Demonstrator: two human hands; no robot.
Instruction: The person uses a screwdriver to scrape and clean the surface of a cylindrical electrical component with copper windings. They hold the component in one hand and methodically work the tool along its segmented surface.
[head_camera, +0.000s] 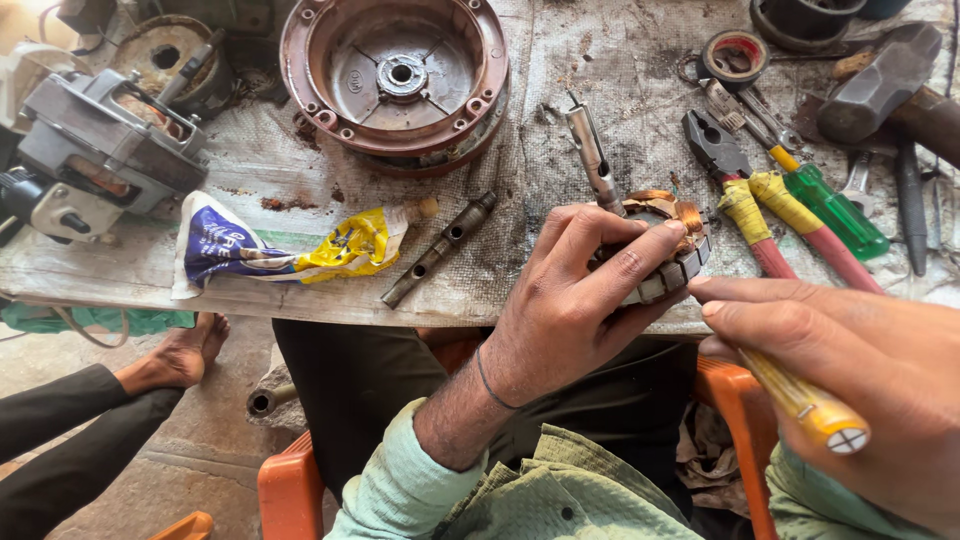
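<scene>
In the head view, a crumpled plastic packet (285, 250), blue-and-white at one end and yellow at the other, lies at the left of the surface (600, 60), which is covered with dirty grey woven cloth. At mid-frame the left hand (580, 300) is closed around a motor armature (660, 245): copper windings on top, grey laminated steel below, and a bright steel shaft pointing up the frame. It is held at the near edge of the surface. At the lower right the right hand (860, 370) is gripping a yellow-handled screwdriver (805, 405), whose butt end faces the camera; its tip is hidden behind the fingers.

At the top centre sits a round, rust-red metal housing (395, 75) with a hub in its middle. A dull steel rod (440, 248) lies between packet and armature. To the right lie pliers (760, 215) with yellow-taped red handles, a green-handled screwdriver (825, 205), and, in the upper right corner, a dark hammer head (880, 80). A grey motor body (100, 150) stands at the upper left.
</scene>
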